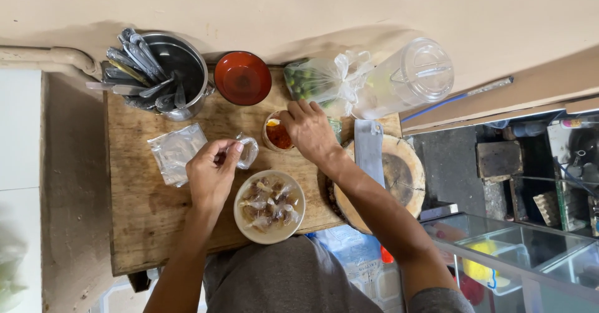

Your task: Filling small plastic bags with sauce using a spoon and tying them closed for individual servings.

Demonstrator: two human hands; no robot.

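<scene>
My left hand (211, 172) pinches a small clear plastic bag (247, 151) held open above the wooden board (146, 213). My right hand (308, 131) reaches into a small cup of red chili paste (277, 135) right beside that bag, fingers closed over its rim; whether it holds a spoon is hidden. A white bowl (269, 207) of brown and pale food pieces sits just in front of both hands. A stack of clear plastic bags (175, 151) lies left of my left hand.
A steel pot (184, 76) full of spoons stands at the back left, a red bowl (243, 78) beside it. A bag of small green limes (315, 79), a clear jug (405, 79), and a cleaver (369, 151) on a round chopping block (405, 179) are at the right. A glass case (530, 250) is lower right.
</scene>
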